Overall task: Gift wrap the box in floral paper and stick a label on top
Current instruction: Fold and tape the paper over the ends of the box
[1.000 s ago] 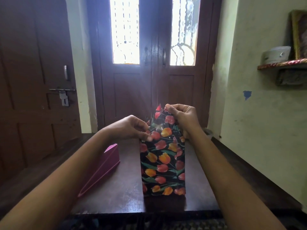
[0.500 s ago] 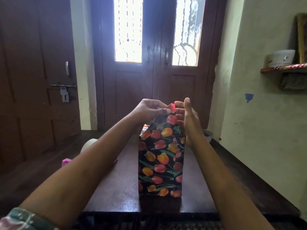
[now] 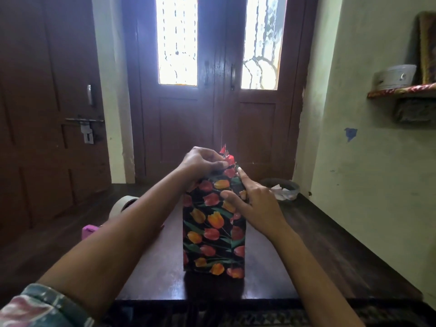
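On the dark wooden tabletop, near its front edge and about centre, the box stands upright on its narrow end, so the open end of the wrapping faces up where you can work it. Its front and right faces are already covered in the black floral paper with red and orange tulips. The paper lies smooth low down and is bunched loose only at the top.

Your two hands meet at that upper end. Your left hand comes in from the left and pinches the gathered paper between thumb and fingertips. It appears to be drawing the slack inward across the top. Your right hand is not closed on anything: its thumb presses the front face and its index finger lies straight up along the right edge, likely to keep that corner crisp while the left hand folds. How the remaining fingers sit on the right face is hard to tell.

A tape roll lies on the left of the tabletop, well apart from the box and partly hidden by your left forearm. It seems to be kept within reach for sealing this end. At the far right sits a bin holding white scraps. A small pink object shows at the left edge, too cropped to identify.

Above your left fingers a red tip of paper pokes up unfolded, which suggests the top closure is unfinished. No label is visible anywhere.
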